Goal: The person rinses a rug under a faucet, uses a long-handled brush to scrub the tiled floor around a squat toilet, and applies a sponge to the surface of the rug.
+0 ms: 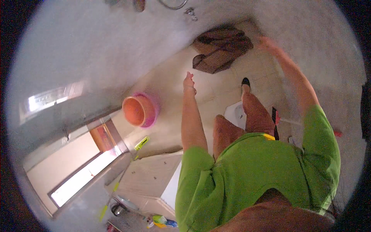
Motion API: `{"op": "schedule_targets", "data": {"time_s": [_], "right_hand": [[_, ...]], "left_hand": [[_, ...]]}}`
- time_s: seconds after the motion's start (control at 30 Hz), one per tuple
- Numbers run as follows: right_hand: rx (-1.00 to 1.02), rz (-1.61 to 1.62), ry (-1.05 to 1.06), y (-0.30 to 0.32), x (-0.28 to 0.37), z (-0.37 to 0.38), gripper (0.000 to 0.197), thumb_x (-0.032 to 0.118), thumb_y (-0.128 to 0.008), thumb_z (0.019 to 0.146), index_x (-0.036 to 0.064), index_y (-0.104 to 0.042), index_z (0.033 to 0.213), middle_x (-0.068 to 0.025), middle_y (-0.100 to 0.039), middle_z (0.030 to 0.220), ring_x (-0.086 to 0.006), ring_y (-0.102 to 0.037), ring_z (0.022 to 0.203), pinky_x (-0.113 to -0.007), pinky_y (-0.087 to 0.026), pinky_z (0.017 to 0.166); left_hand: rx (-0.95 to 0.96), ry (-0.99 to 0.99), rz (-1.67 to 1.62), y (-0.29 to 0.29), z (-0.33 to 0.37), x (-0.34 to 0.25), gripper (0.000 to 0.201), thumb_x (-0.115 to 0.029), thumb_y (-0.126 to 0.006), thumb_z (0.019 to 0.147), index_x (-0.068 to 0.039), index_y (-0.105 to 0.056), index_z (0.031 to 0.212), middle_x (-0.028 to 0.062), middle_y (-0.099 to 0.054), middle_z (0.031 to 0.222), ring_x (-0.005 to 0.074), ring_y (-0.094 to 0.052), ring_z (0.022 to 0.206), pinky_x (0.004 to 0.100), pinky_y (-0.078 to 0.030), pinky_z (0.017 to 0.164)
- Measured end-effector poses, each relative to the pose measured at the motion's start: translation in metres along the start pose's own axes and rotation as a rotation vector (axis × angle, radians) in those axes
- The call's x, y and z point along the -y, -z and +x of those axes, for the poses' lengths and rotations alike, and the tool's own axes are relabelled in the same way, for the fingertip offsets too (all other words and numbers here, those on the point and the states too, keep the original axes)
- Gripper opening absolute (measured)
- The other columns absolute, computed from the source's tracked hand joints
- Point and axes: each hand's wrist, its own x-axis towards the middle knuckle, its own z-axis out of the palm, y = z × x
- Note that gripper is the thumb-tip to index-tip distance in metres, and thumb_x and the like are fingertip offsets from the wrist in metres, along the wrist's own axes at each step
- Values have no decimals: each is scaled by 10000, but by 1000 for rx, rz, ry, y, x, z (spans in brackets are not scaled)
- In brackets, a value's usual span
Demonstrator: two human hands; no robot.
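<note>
- Far left: doorway (89, 166), bright outside. Lime-green long-handled tool (142, 142) stands angled near it, probably leaned there to keep it off the working floor.
- Next: orange tub (133, 111), overlapping a pink tub (155, 110). Looks nested, likely to save space; contact not certain from here.
- Left hand (188, 81): arm stretched forward, fingers loosely extended, nothing visible in the grip. Held apart from the cloth, likely for balance.
- Top, middle: wall tap (191, 14) above the floor.
- Brown cloth (222, 50): main item. Lies on the tiled floor by the far corner, partly spread, partly bunched; floor placement probably gives it room.
- White fixture (233, 114): low, beside the legs, partly hidden.
- Right hand (266, 43): reaches out just beside the cloth's right edge. Blurred; can't tell grip state or contact.
</note>
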Motion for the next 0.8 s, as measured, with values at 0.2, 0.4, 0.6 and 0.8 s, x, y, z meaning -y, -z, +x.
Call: {"op": "schedule_targets", "data": {"time_s": [0.2,0.4,0.6,0.8], "right_hand": [[-238,0,47,16,99,130,576,301,-548,708,136,-298,1201,-174,-413,1106,-340,-387,1024,-393,-324,868],[-424,22,149,-24,144,232,605,244,-521,723,148,-215,1235,-174,-285,1190,-327,-344,1062,-391,-298,884],[-1031,-64,388,-49,123,267,354,267,-476,752,73,-450,1047,-181,-495,958,-252,-521,830,-369,-442,655],[-1056,132,445,-10,98,262,358,231,-443,768,92,-402,1096,-170,-503,959,-257,-521,815,-378,-433,654]], "left_hand": [[52,77,-140,-79,14,-62,590,-537,-427,719,-132,-402,1146,104,-262,1248,287,-293,1096,541,-237,812],[247,58,-205,-131,70,-104,583,-492,-427,744,-94,-361,1166,116,-252,1250,286,-275,1106,498,-288,823],[232,-244,182,-180,230,-80,529,-442,-390,779,10,-453,1047,132,-496,1022,271,-465,948,398,-400,746],[272,-662,1164,-253,304,-34,481,-373,-294,831,27,-458,1043,162,-471,1062,298,-447,975,370,-349,827]]}}
